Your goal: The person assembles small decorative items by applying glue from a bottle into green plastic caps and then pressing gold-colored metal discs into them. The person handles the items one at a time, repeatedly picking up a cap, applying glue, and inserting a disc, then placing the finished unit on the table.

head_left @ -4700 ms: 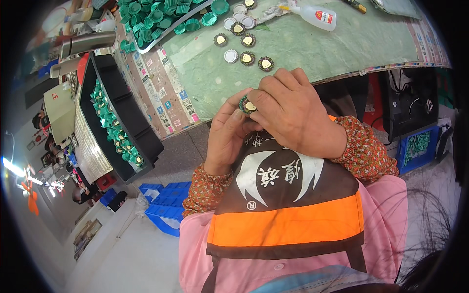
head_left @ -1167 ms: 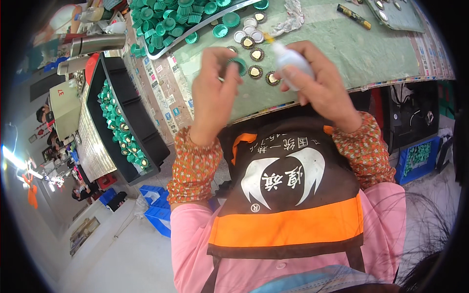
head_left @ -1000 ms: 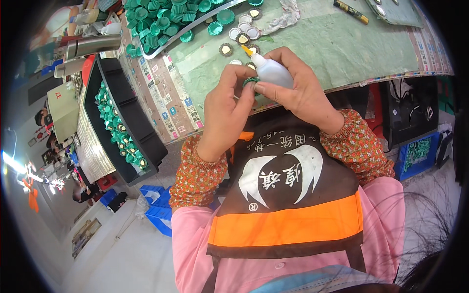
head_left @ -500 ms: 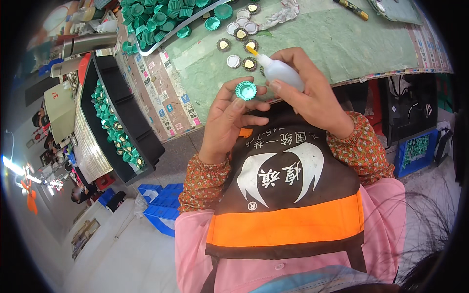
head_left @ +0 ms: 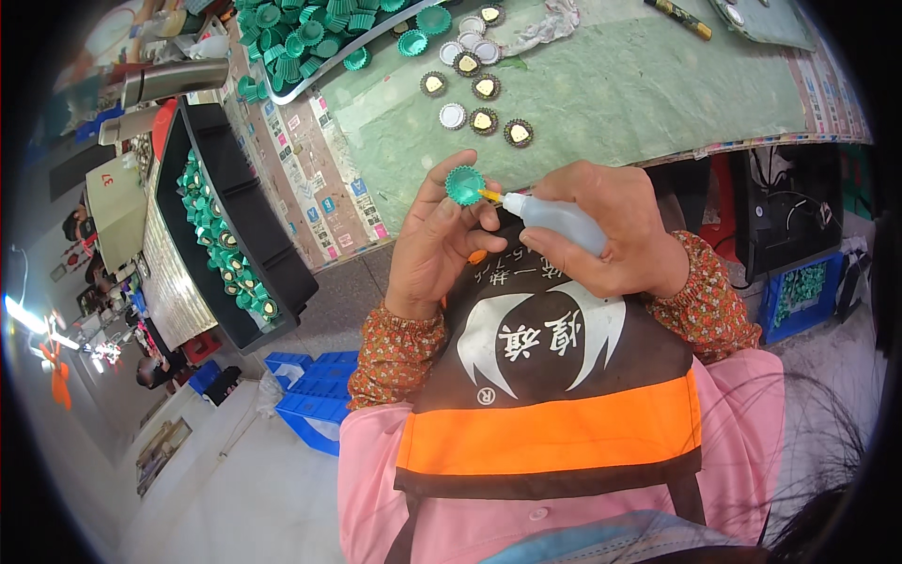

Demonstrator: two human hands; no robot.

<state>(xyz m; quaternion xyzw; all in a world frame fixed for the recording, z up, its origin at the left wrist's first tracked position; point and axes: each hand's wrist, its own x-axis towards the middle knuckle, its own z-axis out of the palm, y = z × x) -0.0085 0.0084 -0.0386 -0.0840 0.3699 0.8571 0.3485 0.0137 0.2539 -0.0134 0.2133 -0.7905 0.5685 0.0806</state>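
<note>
At the green-topped table (head_left: pixel 639 103), dispensing is apparently being performed: green cap (head_left: pixel 464 186) pinched by left hand (head_left: pixel 432 237), bottle (head_left: pixel 567 224) gripped by right hand (head_left: pixel 615 218), steady nozzle (head_left: pixel 489 195) aim being required next.

- The worker's left hand (head_left: pixel 425 249) pinches a fluted green cup (head_left: pixel 462 182), hollow side showing.
- The right hand (head_left: pixel 615 221) grips a squeeze bottle (head_left: pixel 567 226), its yellow nozzle (head_left: pixel 491 195) right at the cup's edge.
- Beyond, dark fluted caps (head_left: pixel 484 120) lie on the green tabletop (head_left: pixel 648 108).
- Over left, a black bin (head_left: pixel 246 211) holds green pieces (head_left: pixel 218 235).
</note>
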